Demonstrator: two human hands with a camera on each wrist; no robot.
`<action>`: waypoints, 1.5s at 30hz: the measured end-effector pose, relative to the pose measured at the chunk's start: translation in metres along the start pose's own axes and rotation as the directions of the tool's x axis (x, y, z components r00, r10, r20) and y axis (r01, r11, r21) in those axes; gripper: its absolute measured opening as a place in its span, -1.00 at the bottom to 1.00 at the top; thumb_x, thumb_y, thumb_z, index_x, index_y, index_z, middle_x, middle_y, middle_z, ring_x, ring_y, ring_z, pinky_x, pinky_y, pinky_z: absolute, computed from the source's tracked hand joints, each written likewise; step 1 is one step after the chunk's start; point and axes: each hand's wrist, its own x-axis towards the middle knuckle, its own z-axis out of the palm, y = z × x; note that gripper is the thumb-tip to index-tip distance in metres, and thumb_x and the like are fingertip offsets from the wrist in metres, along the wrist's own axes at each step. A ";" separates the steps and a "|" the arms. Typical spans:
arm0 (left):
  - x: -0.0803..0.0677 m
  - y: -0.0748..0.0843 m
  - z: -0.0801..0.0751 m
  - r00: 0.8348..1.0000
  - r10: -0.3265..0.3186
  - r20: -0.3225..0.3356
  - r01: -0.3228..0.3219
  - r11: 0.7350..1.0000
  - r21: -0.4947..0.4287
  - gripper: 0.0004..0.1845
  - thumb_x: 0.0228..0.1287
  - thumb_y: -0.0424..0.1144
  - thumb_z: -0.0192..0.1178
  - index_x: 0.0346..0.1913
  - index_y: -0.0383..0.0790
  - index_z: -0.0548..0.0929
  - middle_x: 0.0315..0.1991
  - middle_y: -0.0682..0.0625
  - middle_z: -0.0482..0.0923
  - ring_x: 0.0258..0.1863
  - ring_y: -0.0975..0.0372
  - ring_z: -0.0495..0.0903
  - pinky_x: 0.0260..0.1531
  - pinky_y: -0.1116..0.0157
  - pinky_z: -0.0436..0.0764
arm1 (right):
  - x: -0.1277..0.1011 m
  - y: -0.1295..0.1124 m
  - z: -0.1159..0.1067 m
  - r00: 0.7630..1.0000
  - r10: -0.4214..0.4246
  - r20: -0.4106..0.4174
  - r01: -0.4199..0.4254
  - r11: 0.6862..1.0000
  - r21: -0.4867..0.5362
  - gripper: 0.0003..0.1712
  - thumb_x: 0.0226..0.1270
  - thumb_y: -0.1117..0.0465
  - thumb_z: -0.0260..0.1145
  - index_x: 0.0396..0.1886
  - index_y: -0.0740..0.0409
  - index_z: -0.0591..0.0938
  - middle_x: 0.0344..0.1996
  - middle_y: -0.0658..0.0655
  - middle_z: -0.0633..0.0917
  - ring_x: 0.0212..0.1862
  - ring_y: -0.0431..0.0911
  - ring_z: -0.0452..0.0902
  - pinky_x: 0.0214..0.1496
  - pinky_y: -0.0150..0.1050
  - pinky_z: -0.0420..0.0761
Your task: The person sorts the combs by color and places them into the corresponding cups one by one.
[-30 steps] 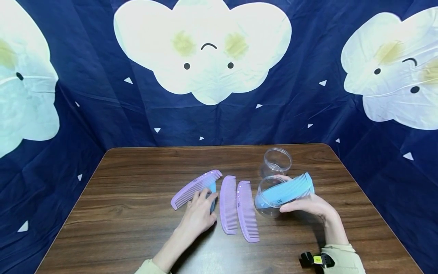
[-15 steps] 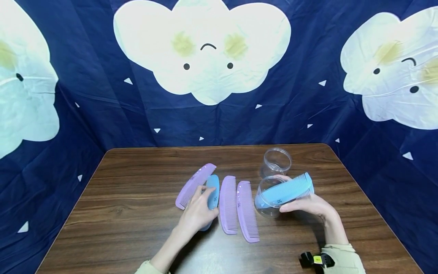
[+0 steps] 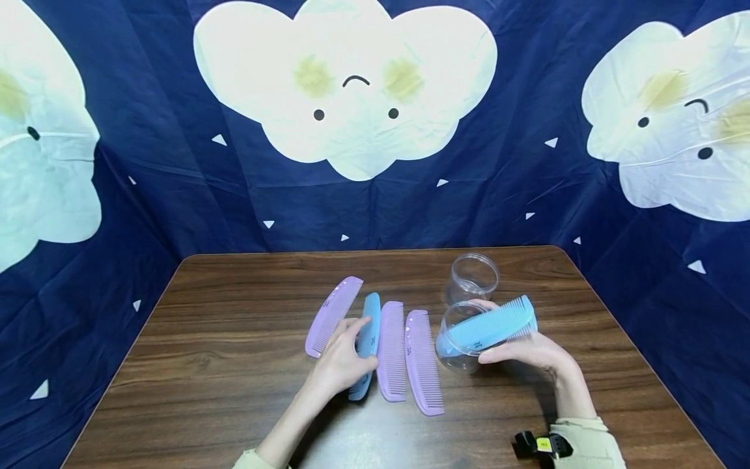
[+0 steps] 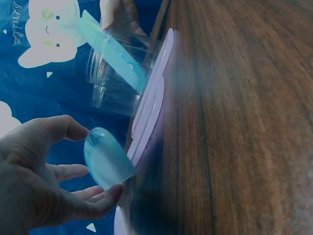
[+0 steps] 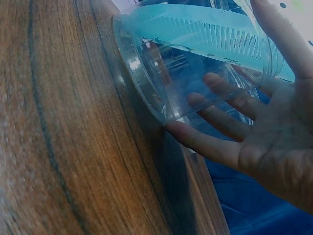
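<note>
Blue comb [image 3: 370,335], pinched by the left hand [image 3: 338,365] between purple combs [image 3: 391,355] on the bench [image 3: 234,326], looks light, stiff and slick, probably best held by its spine, clear of thin teeth, while the right hand [image 3: 527,352] grips a clear jar [image 3: 457,363].

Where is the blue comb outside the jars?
In the head view, the left hand holds the blue comb left of the jars, among three purple combs: one to its left, two to its right.
</note>
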 end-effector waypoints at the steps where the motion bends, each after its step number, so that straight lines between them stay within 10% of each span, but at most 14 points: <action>1: 0.001 0.001 0.000 1.000 0.000 0.000 0.000 1.000 -0.011 -0.14 -0.12 -0.27 0.31 0.44 -0.13 0.48 0.34 -0.12 0.47 0.14 0.06 0.54 0.09 0.08 0.57 | 0.000 0.000 0.000 1.000 -0.005 0.001 0.005 1.000 0.002 0.05 0.14 0.38 0.54 0.59 -0.03 0.26 0.46 0.48 0.37 0.32 -0.34 0.46 0.30 -0.50 0.41; 9: 0.005 0.004 -0.004 1.000 0.000 0.021 0.004 0.988 -0.155 0.01 -0.09 -0.33 0.32 0.58 -0.09 0.27 0.26 -0.21 0.53 -0.05 0.09 0.66 -0.10 0.18 0.65 | 0.000 0.000 0.000 0.999 -0.032 -0.005 0.032 0.999 -0.001 0.07 0.10 0.40 0.55 0.60 0.07 0.25 0.45 0.49 0.37 0.32 -0.36 0.45 0.31 -0.51 0.39; 22: 0.011 0.019 -0.005 0.991 0.131 -0.029 -0.131 0.900 -0.417 0.03 -0.06 -0.51 0.31 0.58 0.02 0.26 0.30 -0.14 0.45 0.21 0.01 0.62 0.20 0.10 0.67 | 0.000 0.000 0.000 1.000 0.008 0.002 -0.008 1.000 0.020 0.07 0.13 0.37 0.55 0.60 -0.06 0.25 0.52 0.44 0.31 0.35 -0.37 0.42 0.30 -0.49 0.42; 45: 0.018 0.052 -0.003 0.937 0.320 -0.142 -0.350 0.828 -0.438 0.03 0.03 -0.50 0.35 0.59 0.15 0.23 0.40 0.05 0.39 0.32 0.18 0.52 0.26 0.16 0.63 | 0.000 0.003 -0.001 1.000 0.013 0.002 -0.013 1.000 0.024 0.07 0.13 0.38 0.54 0.60 -0.03 0.25 0.46 0.47 0.38 0.30 -0.33 0.48 0.28 -0.47 0.46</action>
